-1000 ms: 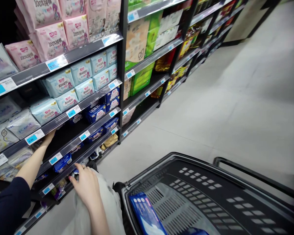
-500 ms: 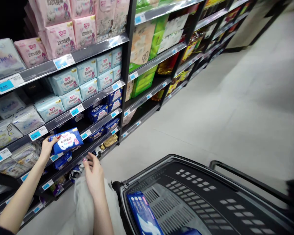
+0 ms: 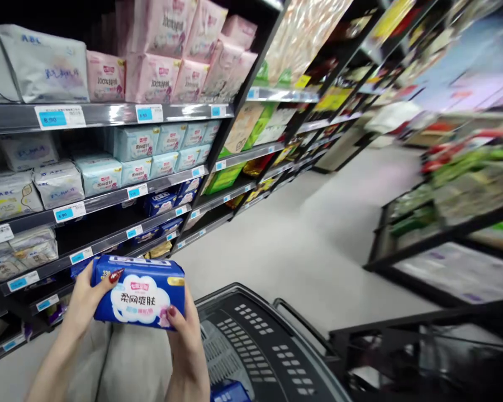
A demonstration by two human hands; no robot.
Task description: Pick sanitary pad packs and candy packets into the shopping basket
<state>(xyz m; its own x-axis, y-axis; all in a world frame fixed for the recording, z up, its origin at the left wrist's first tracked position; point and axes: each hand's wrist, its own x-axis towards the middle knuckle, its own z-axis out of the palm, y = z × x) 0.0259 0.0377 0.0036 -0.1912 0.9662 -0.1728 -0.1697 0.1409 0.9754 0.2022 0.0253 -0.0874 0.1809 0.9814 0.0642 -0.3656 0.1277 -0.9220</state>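
- Supermarket aisle floor (image 3: 318, 234), pale and bare, runs away between two dark shelf runs; the far end is blurred.
- Left-hand shelving (image 3: 109, 114) carries rows of soft packs behind blue price tags: pink packs (image 3: 151, 78) on top, pale teal packs (image 3: 134, 142) one shelf down, white packs (image 3: 58, 184) further left, dark blue packs (image 3: 161, 202) lower still.
- Right-hand shelving (image 3: 444, 234) is too smeared to tell what it holds.
- Black shopping basket (image 3: 251, 340) sits low in the middle, its perforated rim and handle showing; a blue item (image 3: 230, 392) lies inside at the bottom edge, only partly in view.
- Blue pack (image 3: 139, 293) is held up in front of the lower shelves, above light trousers and just left of the basket rim. Its long axis lies roughly level, left to right, printed face turned up toward the camera.
- Left hand (image 3: 81, 304) grips the pack's left end, thumb on the front face, remaining fingers hidden behind.
- Right hand (image 3: 186, 329) clamps the lower right corner, thumb on the face, fingers wrapped beneath.
- The pack spans the gap between both hands; the right hand is the one nearer the basket, which lies just to the pack's right and below it.
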